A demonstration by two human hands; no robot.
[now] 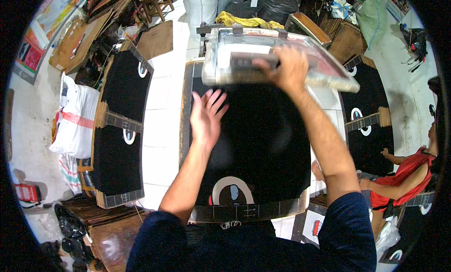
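Seen from the head camera, the right hand [287, 67] is clamped on the near edge of a framed printing screen [277, 58], which is tilted up off the black fabric [263, 140] stretched over the centre bench [185, 131]. The left hand [206, 113] lies on the cloth just below the raised frame, fingers spread apart and flat, holding nothing. Near the person's chest the fabric already carries a pale ring-shaped print [231, 191], and the cloth under the lifted screen looks plain black from here, though the frame hides part of it. Judging by this, the lower print on this piece is done and the upper area is either just printed or not yet printed; I cannot tell which. Boards on the left [120, 131] and right [369, 117] hold black pieces with similar round marks. Another person in red [404, 173] works at the right edge.
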